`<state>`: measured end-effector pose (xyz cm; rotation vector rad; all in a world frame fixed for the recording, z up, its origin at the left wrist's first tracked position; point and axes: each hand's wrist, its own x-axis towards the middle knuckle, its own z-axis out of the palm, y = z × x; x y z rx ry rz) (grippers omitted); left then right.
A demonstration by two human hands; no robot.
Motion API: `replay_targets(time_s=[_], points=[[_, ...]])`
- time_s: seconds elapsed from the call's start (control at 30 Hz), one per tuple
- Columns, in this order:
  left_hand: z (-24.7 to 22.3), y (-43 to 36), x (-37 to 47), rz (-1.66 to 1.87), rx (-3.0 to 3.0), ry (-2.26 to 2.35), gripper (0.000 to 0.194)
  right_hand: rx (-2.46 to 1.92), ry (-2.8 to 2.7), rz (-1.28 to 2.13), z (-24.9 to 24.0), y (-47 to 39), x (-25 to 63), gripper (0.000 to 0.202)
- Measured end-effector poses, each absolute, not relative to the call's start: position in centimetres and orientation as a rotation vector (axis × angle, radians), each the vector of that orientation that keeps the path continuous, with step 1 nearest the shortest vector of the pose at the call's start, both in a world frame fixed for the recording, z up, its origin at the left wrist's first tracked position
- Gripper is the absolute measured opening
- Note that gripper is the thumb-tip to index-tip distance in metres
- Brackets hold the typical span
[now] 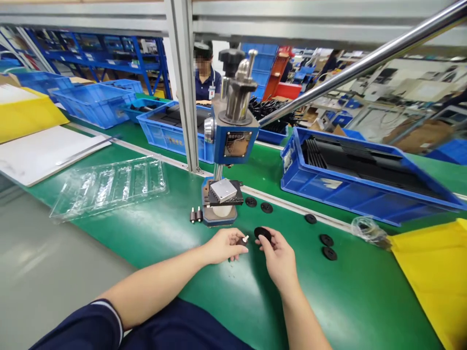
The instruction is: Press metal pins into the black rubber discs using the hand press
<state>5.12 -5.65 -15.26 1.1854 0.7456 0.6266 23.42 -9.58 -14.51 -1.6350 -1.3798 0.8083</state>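
Observation:
My left hand [226,245] is closed round a small dark roller [241,241] with a white shaft end sticking up. In my right hand [279,255] a round black disc [261,234] is pinched between thumb and fingers, a short gap from the roller. Just beyond both hands stands a hand press [235,131] with a blue body. On its base lies a black block [237,194] with a silver metal plate [223,189] on top. Two similar dark rollers [196,215] stand upright left of the press base. More black discs [266,207] lie flat on the green table to the right.
A clear plastic tray [113,187] lies at the left. A blue crate [339,192] of black parts stands back right, near a crumpled clear bag [369,231] and a yellow sheet [434,272]. The press's long lever [350,65] slants up rightward. A person [207,80] sits behind.

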Motion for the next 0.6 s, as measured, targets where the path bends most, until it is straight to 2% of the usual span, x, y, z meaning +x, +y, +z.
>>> replay_targets(time_s=[0.27,0.6], points=[[-15.7,-6.1,4.3,0.612,1.200,0.747,0.039,-1.373,-1.681,0.683,-14.3,-10.2,21.8,0.033],[-15.0,-6.1,3.7,0.586,1.210,0.709,0.034,-1.209,-1.901,0.698,-12.5,-10.9,21.9,0.059]])
